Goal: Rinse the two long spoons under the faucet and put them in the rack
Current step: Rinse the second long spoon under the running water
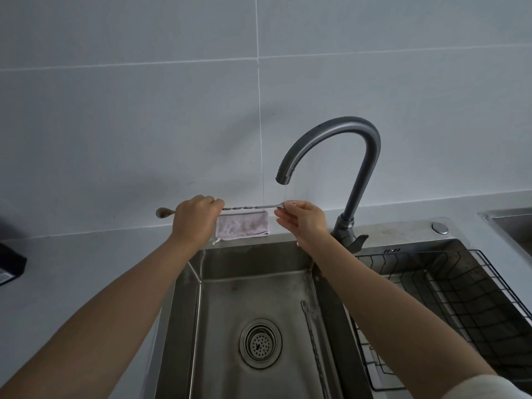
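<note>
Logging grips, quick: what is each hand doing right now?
Left hand: grips the long spoon.
Right hand: pinches the same spoon's other end.

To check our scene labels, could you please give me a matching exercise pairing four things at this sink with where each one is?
Things:
1 held spoon
2 other spoon
3 cloth
4 rack

Places:
A in the right basin
B between left hand and right hand, one end under the faucet
C against the wall
D on the left basin floor, right of the drain

Pairs: 1-B, 2-D, 3-C, 4-A
</note>
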`<state>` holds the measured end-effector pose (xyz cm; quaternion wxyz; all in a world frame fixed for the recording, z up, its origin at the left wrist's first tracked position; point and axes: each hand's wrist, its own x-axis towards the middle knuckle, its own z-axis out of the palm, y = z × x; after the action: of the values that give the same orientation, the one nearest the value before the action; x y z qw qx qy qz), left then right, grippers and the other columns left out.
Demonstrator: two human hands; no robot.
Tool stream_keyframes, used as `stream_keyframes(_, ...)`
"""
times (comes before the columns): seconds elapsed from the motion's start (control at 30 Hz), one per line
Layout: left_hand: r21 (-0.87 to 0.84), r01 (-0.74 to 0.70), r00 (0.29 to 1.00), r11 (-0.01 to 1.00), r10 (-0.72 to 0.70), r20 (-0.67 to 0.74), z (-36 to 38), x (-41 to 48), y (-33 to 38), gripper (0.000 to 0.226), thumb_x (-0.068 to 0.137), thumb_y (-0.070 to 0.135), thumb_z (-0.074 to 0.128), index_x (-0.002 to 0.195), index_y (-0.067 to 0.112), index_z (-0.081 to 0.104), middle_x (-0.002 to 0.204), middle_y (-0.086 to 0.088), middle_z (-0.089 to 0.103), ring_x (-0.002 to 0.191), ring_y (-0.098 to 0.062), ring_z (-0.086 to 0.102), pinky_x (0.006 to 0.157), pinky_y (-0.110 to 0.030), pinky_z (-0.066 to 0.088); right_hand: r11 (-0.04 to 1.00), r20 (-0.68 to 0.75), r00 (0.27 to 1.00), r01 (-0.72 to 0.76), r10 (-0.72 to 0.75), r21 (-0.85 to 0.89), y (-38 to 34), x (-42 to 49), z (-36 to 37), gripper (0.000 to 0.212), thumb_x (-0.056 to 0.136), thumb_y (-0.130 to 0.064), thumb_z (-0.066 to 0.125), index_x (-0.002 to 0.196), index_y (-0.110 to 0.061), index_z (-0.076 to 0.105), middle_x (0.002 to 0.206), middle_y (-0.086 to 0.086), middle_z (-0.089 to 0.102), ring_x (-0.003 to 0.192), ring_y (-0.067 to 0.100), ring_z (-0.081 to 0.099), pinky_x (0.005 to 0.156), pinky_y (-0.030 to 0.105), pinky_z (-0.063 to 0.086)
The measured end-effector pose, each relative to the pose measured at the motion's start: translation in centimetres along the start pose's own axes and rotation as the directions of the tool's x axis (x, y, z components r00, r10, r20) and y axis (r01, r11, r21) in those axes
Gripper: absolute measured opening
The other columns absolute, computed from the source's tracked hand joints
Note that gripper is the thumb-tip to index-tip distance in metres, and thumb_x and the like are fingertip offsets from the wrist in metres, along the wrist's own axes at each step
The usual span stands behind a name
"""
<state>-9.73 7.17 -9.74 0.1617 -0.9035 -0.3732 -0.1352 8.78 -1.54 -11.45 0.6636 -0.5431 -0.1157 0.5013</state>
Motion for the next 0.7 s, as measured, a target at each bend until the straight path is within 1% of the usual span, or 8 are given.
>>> stream_keyframes(0.13,0.011,0.014,0.998,1.000,-0.013,-0.064,-0.3,0.7,0.7,0.037,0.029,-0.022,0.072,0.040,0.004,0.049,0.032,-0.009,0.044,0.030,-0.018,0.034,0.043,-0.014,0.018,0.944,0.117,0.993,0.051,-0.014,-0.326,-0.6,0.3,-1.4,0.006,0.088,0.002,0.057,0.089,-0.001,0.061,0.075,0.008,0.065,0.063,0.015,0.065,0.059,0.021,0.058)
stream_keyframes(0.2,0.014,0.012,0.995,1.000,-0.010,-0.102,-0.8,1.3,1.2,0.035,0.026,-0.023,0.069,0.040,0.004,0.049,0.032,-0.009,0.045,0.031,-0.022,0.044,0.043,-0.015,0.019,0.872,0.171,0.985,0.090,-0.008,-0.481,-0.8,0.5,-2.3,0.016,0.087,0.002,0.059,0.101,0.007,0.063,0.074,0.007,0.065,0.060,0.011,0.064,0.063,0.020,0.058)
stream_keyframes(0.37,-0.043,-0.021,0.990,0.999,0.015,-0.140,-1.2,3.8,2.7,0.031,0.028,-0.020,0.071,0.041,0.002,0.052,0.036,-0.009,0.050,0.039,-0.025,0.053,0.036,-0.016,0.034,0.627,0.252,0.967,0.210,-0.022,-0.750,-1.5,0.4,-3.2,0.021,0.088,-0.001,0.057,0.107,0.006,0.063,0.073,0.003,0.064,0.061,0.010,0.060,0.062,0.013,0.054)
stream_keyframes(0.43,-0.076,-0.029,0.988,0.997,0.018,-0.151,-1.2,5.0,3.5,0.027,0.035,-0.018,0.075,0.047,0.000,0.059,0.043,-0.011,0.057,0.047,-0.028,0.059,0.039,-0.021,0.044,0.509,0.296,0.955,0.251,0.008,-0.824,-1.5,0.3,-3.1,0.020,0.089,0.001,0.053,0.106,0.005,0.063,0.079,0.008,0.066,0.064,0.012,0.061,0.064,0.014,0.052)
stream_keyframes(0.5,-0.091,-0.029,0.983,0.995,0.012,-0.183,-1.2,6.1,4.5,0.024,0.043,-0.015,0.079,0.060,-0.003,0.067,0.058,-0.015,0.067,0.061,-0.032,0.066,0.049,-0.029,0.055,0.447,0.329,0.944,0.285,0.023,-0.848,-1.2,0.2,-3.1,0.016,0.088,0.002,0.053,0.101,0.003,0.063,0.082,0.015,0.068,0.065,0.017,0.062,0.067,0.018,0.052)
stream_keyframes(0.57,-0.114,0.000,0.973,0.993,-0.026,-0.231,-1.3,6.7,5.5,0.030,0.049,-0.011,0.080,0.076,-0.003,0.070,0.076,-0.019,0.071,0.074,-0.035,0.068,0.060,-0.034,0.058,0.460,0.339,0.941,0.303,-0.004,-0.834,-0.8,0.1,-3.2,0.009,0.089,0.000,0.054,0.092,-0.001,0.062,0.083,0.017,0.068,0.063,0.015,0.062,0.062,0.012,0.052)
stream_keyframes(0.6,-0.135,0.019,0.969,0.991,-0.051,-0.243,-1.4,6.8,5.9,0.034,0.049,-0.009,0.080,0.081,-0.002,0.069,0.080,-0.019,0.071,0.077,-0.035,0.068,0.063,-0.034,0.058,0.507,0.333,0.943,0.292,-0.011,-0.811,-0.7,0.1,-3.2,0.007,0.089,-0.001,0.055,0.085,-0.004,0.060,0.079,0.015,0.066,0.062,0.014,0.061,0.061,0.012,0.053)
stream_keyframes(0.7,-0.232,0.100,0.963,0.967,-0.153,-0.223,-1.1,6.1,7.1,0.039,0.056,-0.001,0.082,0.091,0.000,0.065,0.085,-0.018,0.070,0.077,-0.033,0.067,0.065,-0.032,0.057,0.646,0.278,0.960,0.234,-0.036,-0.726,-0.3,0.3,-3.4,0.019,0.089,-0.002,0.056,0.074,-0.013,0.055,0.071,0.009,0.063,0.063,0.019,0.062,0.072,0.029,0.057)
